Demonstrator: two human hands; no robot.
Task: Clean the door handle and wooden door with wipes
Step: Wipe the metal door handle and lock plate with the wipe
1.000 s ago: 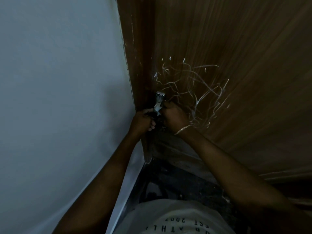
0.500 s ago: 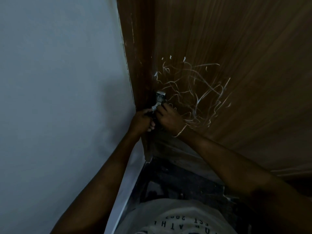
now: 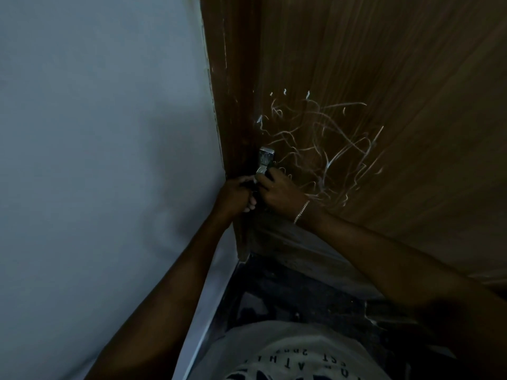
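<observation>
A brown wooden door fills the upper right, with white scribble marks near its left edge. The metal door handle sits at that edge; its plate shows, and its lever runs down into my hands. My right hand, with a thin bracelet at the wrist, is curled over the lever. My left hand is curled against the door edge just left of it, touching the right hand. A small pale bit shows between the hands; I cannot tell whether it is a wipe or metal.
A pale grey wall fills the left side and meets the dark door frame. Below lies a dark floor. My white printed shirt is at the bottom edge. The scene is dim.
My right hand has shifted slightly on the handle lever, first left and then back. The left hand has stayed at the door edge.
</observation>
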